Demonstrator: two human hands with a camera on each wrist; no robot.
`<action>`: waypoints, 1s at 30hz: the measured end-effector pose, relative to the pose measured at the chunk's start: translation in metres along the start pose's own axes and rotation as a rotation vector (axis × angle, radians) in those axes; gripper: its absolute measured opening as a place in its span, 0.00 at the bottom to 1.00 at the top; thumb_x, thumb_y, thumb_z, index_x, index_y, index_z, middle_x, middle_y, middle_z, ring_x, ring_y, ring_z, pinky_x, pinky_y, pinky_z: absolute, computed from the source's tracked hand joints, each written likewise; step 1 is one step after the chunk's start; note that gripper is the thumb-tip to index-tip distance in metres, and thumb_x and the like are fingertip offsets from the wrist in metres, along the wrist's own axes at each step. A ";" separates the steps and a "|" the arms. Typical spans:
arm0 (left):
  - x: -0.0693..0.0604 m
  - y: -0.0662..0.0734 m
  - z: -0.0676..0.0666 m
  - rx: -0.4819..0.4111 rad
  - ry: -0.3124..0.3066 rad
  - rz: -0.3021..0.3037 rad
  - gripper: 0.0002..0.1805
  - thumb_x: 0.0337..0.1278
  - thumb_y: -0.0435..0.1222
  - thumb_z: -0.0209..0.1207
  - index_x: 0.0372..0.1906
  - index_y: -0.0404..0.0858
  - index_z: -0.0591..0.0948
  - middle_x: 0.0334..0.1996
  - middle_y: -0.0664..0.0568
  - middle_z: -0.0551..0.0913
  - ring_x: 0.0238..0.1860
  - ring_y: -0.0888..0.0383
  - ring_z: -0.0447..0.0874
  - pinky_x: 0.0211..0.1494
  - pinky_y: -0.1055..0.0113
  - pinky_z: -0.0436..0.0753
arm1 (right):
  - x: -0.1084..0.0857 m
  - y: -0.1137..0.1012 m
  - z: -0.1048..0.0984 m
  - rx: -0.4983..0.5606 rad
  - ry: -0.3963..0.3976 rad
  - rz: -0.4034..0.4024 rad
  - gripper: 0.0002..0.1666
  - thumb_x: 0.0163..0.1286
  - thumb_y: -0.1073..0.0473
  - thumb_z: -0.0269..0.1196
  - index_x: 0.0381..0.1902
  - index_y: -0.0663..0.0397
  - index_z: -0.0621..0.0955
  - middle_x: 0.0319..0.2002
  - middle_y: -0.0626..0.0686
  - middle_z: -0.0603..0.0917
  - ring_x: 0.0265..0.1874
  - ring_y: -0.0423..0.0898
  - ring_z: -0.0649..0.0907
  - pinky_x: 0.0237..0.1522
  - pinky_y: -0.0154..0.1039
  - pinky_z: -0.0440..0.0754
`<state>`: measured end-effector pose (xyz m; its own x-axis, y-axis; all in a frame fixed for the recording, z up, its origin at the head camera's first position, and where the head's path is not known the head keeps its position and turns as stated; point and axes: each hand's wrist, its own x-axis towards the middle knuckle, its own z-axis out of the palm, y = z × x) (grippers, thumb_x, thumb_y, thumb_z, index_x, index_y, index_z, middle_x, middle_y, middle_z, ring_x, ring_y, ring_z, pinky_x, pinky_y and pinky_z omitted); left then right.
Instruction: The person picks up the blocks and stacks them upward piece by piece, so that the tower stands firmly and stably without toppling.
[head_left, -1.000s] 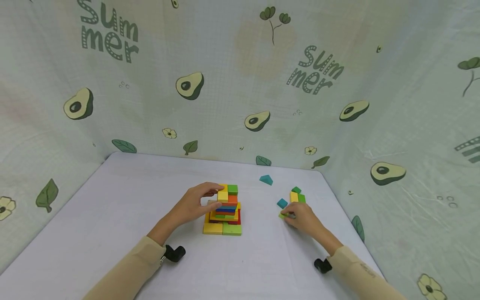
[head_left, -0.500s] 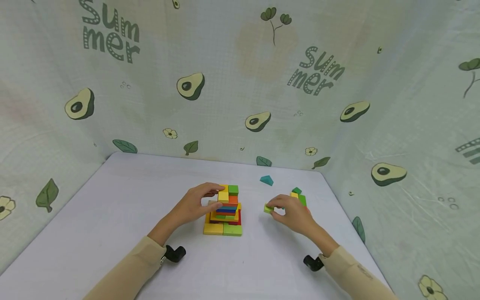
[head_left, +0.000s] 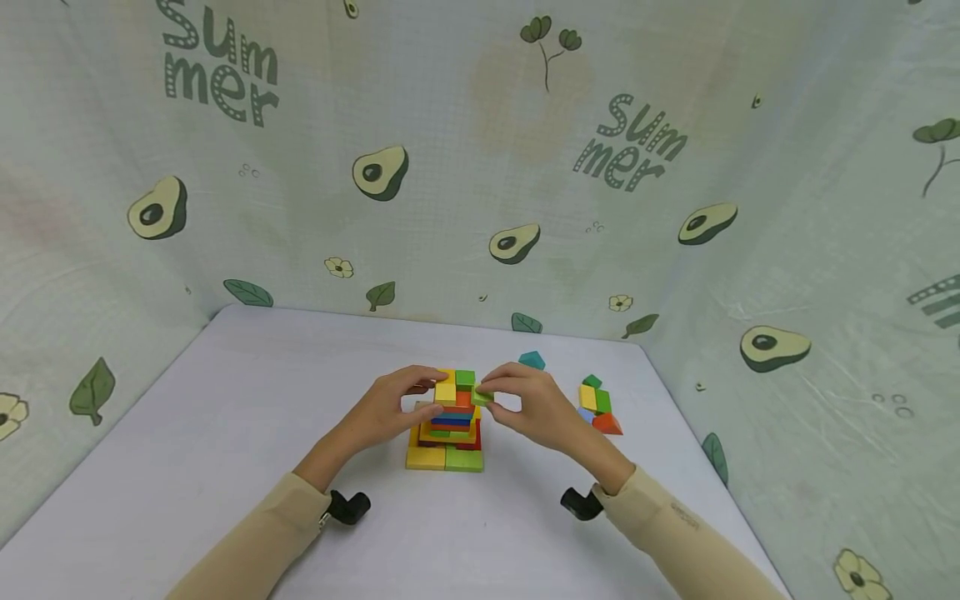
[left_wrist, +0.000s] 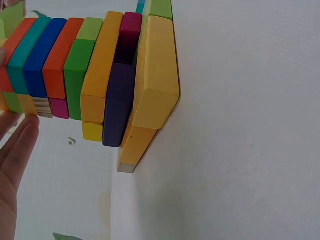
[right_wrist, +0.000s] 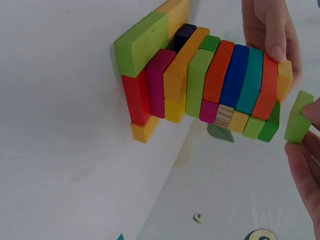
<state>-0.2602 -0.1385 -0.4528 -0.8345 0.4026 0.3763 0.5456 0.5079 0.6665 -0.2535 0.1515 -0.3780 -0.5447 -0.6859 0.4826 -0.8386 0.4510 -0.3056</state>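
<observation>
A layered tower of coloured wooden blocks (head_left: 453, 423) stands on the white table, wider at its base than at its top. My left hand (head_left: 390, 407) holds the tower's upper part from the left, thumb on the near side and fingers behind; its thumb touches the top yellow block (right_wrist: 285, 80) in the right wrist view. Between thumb and fingertips, my right hand (head_left: 536, 408) pinches a light green block (right_wrist: 298, 117). That block is tilted close to the tower's upper right side, with a narrow gap between them in the right wrist view.
Right of the tower lie a yellow block (head_left: 587, 397), a green block (head_left: 603, 402), an orange block (head_left: 607, 424), a partly hidden blue one (head_left: 585, 414) and a dark green one (head_left: 592, 381). A teal block (head_left: 532, 360) lies farther back. Patterned cloth (head_left: 450, 208) rises behind the table.
My right hand has lifted the light green block from among the loose blocks and carried it left to the tower's top. The left hand stays at the tower.
</observation>
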 end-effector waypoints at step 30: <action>0.000 0.002 -0.001 -0.004 0.003 0.035 0.29 0.67 0.47 0.71 0.70 0.50 0.78 0.67 0.56 0.82 0.64 0.54 0.84 0.67 0.58 0.84 | 0.016 0.003 0.020 -0.034 -0.059 -0.034 0.13 0.67 0.64 0.76 0.49 0.54 0.91 0.54 0.53 0.90 0.57 0.49 0.85 0.61 0.42 0.86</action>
<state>-0.2593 -0.1380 -0.4509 -0.8148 0.4182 0.4015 0.5746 0.4903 0.6553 -0.2649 0.1305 -0.3871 -0.5164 -0.7330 0.4427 -0.8563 0.4452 -0.2617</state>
